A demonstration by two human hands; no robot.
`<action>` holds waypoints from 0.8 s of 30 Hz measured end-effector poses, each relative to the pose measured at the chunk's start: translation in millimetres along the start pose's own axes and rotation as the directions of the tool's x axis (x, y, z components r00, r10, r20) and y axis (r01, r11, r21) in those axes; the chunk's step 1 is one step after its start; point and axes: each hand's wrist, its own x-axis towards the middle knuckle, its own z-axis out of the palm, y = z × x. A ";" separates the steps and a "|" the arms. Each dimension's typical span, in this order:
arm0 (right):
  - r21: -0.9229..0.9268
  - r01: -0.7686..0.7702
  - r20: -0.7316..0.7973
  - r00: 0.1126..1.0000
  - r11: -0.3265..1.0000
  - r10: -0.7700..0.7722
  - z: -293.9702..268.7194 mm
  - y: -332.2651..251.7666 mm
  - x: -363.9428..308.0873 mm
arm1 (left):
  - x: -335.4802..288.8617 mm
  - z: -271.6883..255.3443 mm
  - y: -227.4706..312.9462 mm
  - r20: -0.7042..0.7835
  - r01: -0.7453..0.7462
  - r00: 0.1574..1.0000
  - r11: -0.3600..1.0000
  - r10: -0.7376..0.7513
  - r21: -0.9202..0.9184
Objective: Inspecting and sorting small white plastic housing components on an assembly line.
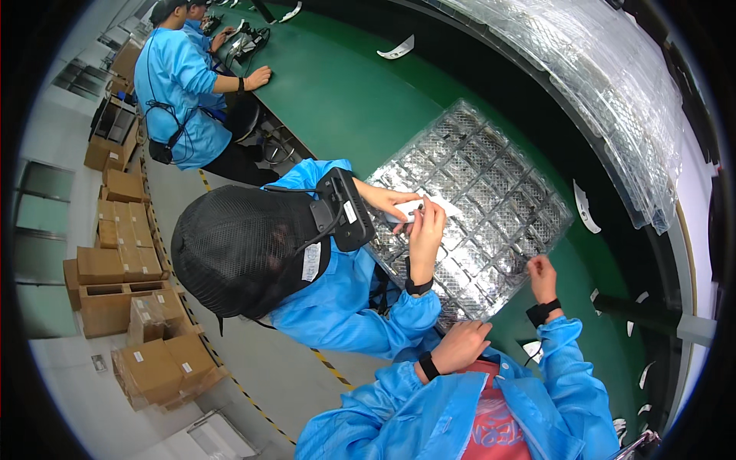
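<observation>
A clear plastic compartment tray [502, 180] lies on the green workbench, its many cells framed by ridges and shiny inside. My right hand [542, 277] is at the tray's right edge, thumb and fingers pinched together on the rim. Close to the tray's near corner is my left hand [460, 346], its fingers bent and pressed together. What they hold, if anything, is hidden. A co-worker in a black mesh cap [238, 249] leans in from the left. Over the tray, that person's two hands hold a white part [410, 208] with a small dark piece at it.
A white part with a thin dark wire [533, 350] lies right of my left hand. Curved white pieces [586, 207] are scattered along the bench. Stacked clear trays [590, 84] stand at upper right. Further people [172, 84] work at far left, near cardboard boxes [123, 222].
</observation>
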 end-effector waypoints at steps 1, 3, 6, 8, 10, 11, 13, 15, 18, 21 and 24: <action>-0.009 -0.036 -0.021 0.999 0.999 0.036 -13.8 5.3 9.1 | 0.9 1.3 1.3 -0.018 0.006 1.000 1.000 -0.006 0.003; -0.134 -0.001 -0.115 0.993 0.991 -0.015 -46.9 18.6 35.6 | 5.0 2.9 3.9 -0.030 0.022 0.999 1.000 -0.023 -0.016; -0.372 0.102 -0.215 0.958 0.923 -0.193 -96.6 33.7 81.2 | 7.8 9.2 8.6 -0.018 0.079 0.997 0.997 -0.079 -0.016; -0.560 0.190 -0.199 0.914 0.806 -0.353 -119.4 38.0 109.8 | 7.8 17.1 9.8 -0.031 0.095 0.995 0.995 -0.096 -0.013; -0.674 0.159 -0.092 0.951 0.721 -0.296 -140.8 60.3 143.4 | 6.4 23.8 12.4 -0.027 0.150 0.988 0.989 -0.150 -0.004; -0.722 0.135 -0.080 0.958 0.679 -0.275 -147.4 80.2 157.9 | 7.2 26.3 13.0 -0.025 0.159 0.987 0.987 -0.159 -0.006; -0.724 0.194 -0.032 0.949 0.662 -0.313 -151.9 105.3 181.8 | 7.7 28.7 14.3 -0.048 0.192 0.980 0.981 -0.192 -0.001; -0.738 0.277 0.041 0.929 0.615 -0.368 -154.8 130.4 199.5 | 8.9 31.0 16.7 -0.065 0.228 0.972 0.974 -0.227 0.003; -0.645 0.125 0.107 0.992 0.754 -0.073 -157.3 162.5 219.1 | 14.8 41.3 13.1 -0.121 0.222 0.969 0.975 -0.217 0.029; -0.728 0.340 0.066 0.899 0.595 -0.433 -142.1 172.9 220.6 | 18.4 48.8 13.3 -0.136 0.235 0.964 0.972 -0.229 0.023; -0.264 0.416 -0.056 0.894 0.870 -0.445 -134.3 198.2 219.7 | 26.4 52.3 18.0 -0.122 0.244 0.964 0.969 -0.237 0.046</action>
